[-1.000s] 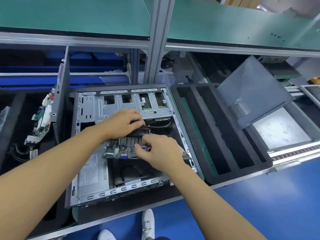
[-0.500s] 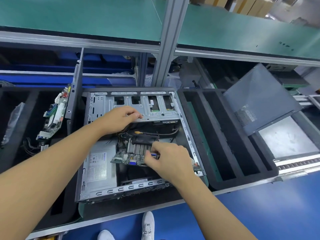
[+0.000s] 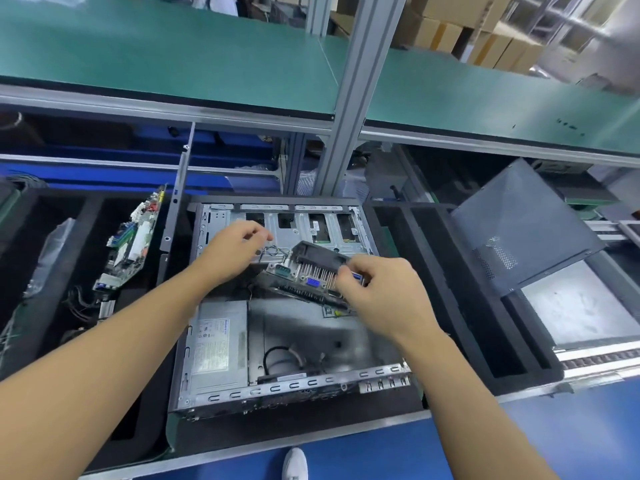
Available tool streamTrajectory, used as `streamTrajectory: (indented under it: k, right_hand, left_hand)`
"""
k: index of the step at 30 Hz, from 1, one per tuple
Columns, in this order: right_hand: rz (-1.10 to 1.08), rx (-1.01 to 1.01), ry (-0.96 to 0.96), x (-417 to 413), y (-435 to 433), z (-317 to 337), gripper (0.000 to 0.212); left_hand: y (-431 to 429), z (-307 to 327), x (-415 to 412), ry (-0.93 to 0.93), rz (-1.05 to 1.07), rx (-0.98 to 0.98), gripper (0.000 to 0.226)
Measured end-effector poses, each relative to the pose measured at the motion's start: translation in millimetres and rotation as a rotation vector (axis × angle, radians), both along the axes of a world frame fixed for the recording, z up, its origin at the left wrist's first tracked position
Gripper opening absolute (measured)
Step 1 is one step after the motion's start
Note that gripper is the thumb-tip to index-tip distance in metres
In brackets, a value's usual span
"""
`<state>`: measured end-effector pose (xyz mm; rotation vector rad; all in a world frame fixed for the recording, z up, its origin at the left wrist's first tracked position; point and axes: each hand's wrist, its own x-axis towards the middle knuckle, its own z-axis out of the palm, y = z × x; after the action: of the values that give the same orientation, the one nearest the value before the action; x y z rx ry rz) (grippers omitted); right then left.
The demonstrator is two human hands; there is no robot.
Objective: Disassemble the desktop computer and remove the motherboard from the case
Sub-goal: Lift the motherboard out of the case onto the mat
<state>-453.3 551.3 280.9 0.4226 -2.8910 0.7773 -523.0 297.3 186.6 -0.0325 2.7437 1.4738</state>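
In the head view, the motherboard point(image 3: 311, 284) is tilted and lifted off the floor of the open case point(image 3: 221, 393). It sits over the far half of the case, just in front of the drive cage point(image 3: 311, 230). The right hand point(image 3: 377, 296) pinches it at the right end, thumb and fingers closed on the black fan cover point(image 3: 320, 259) and the metal fins point(image 3: 317, 273) below it. The left hand point(image 3: 235, 251) hovers just beside the board's left end, fingers loosely curled, with nothing plainly held.

The main risk appears to be the one-handed pinch. The board hangs from one end, held by a part fixed on top of it and not by its edges, so it could swing, slip, or strain the cooler's mounts.

Thin wires point(image 3: 273, 251) loop between the left hand and the board. Whether they are attached to it cannot be told. If they are, an upward pull would likely jerk the board or tear out a plug.

The board's low left corner lies close to the cage's metal edge and could catch or scrape there. The power supply point(image 3: 216, 348) and a loose black cable point(image 3: 277, 355) lie below, where a dropped board would land.

Bringing the left hand under the free end would probably steady the board on its way to the foam tray point(image 3: 433, 271) on the right. Another board point(image 3: 133, 244) stands on edge well to the left of the case.
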Motion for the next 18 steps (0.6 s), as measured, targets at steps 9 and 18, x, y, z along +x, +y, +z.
streamTrajectory:
  k: [9,18]
  right_hand:
    - [0.036,-0.131,0.131,-6.2,9.2,53.7,0.040]
    - [-0.031,-0.394,0.138,-5.4,46.3,77.3,0.035]
  left_hand:
    - [7.7,18.7,0.3,-0.091,0.442,0.233,0.023]
    - [48.3,63.5,0.7,-0.528,0.303,0.688,0.025]
